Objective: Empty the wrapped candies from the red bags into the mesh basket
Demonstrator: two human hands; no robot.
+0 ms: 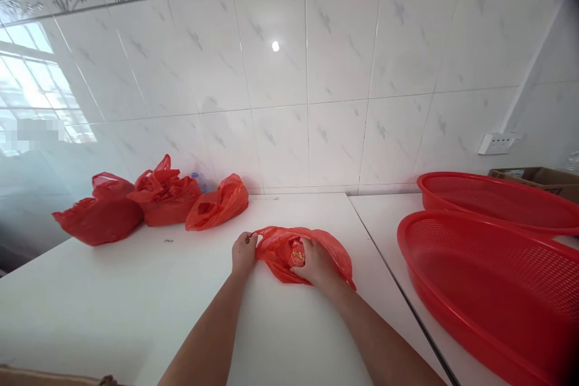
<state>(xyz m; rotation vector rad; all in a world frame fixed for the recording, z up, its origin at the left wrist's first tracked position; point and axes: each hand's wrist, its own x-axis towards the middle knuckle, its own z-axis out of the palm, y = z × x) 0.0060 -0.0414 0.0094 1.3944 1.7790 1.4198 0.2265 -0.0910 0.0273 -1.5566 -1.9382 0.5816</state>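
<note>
A thin red plastic bag (280, 238) lies spread on the white table in front of me. My left hand (245, 253) pinches the bag's left edge between thumb and fingers. Inside the bag's opening, my right hand (319, 262) is closed round a small red packet (297, 253) with gold print; the fingers partly cover it, so its exact kind does not show. The bag's right part drapes behind and beside my right wrist.
Three red plastic bags, two bulging (102, 214) (167, 199) and one slacker bag (219, 204), stand at the back left. Two red plastic baskets (420, 265) (452, 180) sit on the right table beyond a seam. A cardboard box (534, 176) is behind them, below a wall socket (496, 143).
</note>
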